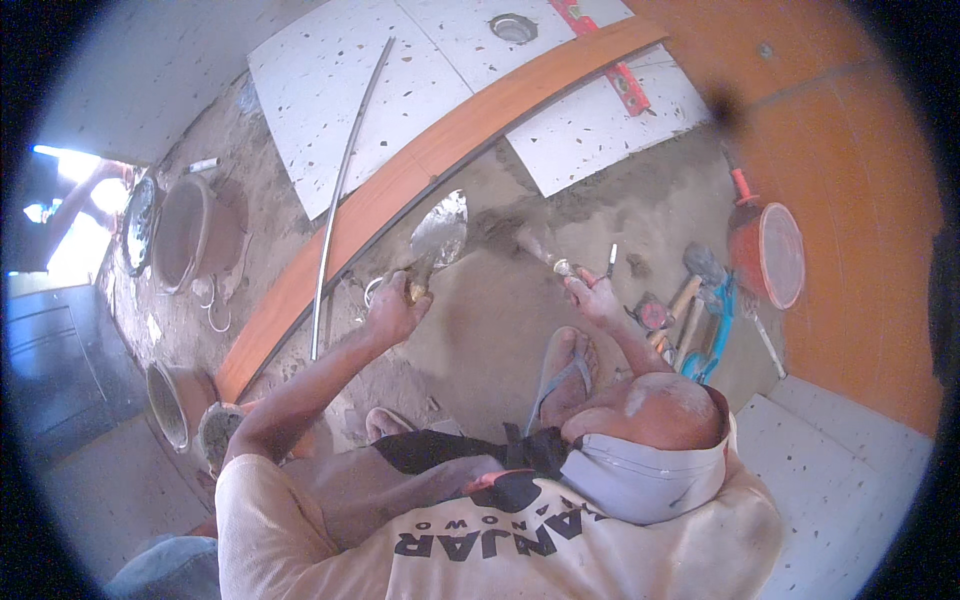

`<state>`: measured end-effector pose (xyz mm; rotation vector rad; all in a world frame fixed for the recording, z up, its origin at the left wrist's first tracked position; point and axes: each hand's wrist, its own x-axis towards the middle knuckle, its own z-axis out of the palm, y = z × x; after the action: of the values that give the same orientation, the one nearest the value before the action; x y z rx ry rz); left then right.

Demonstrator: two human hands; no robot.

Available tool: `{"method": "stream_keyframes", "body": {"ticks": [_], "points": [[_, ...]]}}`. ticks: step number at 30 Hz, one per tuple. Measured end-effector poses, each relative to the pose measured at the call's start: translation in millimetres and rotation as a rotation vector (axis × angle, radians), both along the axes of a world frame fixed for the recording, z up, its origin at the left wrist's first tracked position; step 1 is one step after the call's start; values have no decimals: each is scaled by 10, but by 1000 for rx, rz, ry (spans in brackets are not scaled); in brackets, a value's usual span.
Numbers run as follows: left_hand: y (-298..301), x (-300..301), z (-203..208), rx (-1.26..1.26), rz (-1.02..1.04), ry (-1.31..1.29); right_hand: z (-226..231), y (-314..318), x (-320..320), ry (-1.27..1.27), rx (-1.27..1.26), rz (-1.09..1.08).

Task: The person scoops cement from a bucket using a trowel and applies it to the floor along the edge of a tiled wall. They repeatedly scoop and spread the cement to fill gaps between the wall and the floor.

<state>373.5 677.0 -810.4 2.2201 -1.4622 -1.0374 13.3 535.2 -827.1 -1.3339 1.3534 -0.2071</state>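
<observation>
My left hand [395, 308] is closed around the handle of a trowel. Its shiny, broad trowel blade [441, 230] rests at the damp mortar bed [510, 310], close to the plank's edge. My right hand [594, 297] grips a second tool with a pale metal handle end [563, 267]. That tool's front part is smeared by motion over the mortar, so its kind is hidden. Beyond both hands lies a long orange-brown plank [425, 160] across speckled white tiles [420, 45]. My sandalled right foot [567, 365] stands on the mortar between the hands.
A metal bar [345, 180] crosses the plank. A red spirit level [628, 90] and a round drain [513, 28] are at the far side. Buckets [185, 235] stand left, near another person's arm [75, 205]. Rightward are a red bucket [768, 255], hammers and a blue tool [716, 335].
</observation>
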Motion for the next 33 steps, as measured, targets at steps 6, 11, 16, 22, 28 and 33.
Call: {"method": "stream_keyframes", "body": {"ticks": [6,11,16,22,28,33], "points": [[-160,-105,226,-204,-107,-134,-73,-117,-151,66,-38,-47],[-713,-324,501,-270,-384,-244,-36,-177,-234,127,-279,-13],[-1066,-716,194,-341,-665,-392,-583,-275,-468,279,-456,-184],[-1120,-897,-32,-296,-758,-487,-393,-456,-384,202,-414,-73],[-1164,-940,-103,-289,-738,-460,73,-485,-277,219,-117,-185],[-1338,-1104,-134,-287,-746,-453,166,-554,-197,342,-180,-10]]}}
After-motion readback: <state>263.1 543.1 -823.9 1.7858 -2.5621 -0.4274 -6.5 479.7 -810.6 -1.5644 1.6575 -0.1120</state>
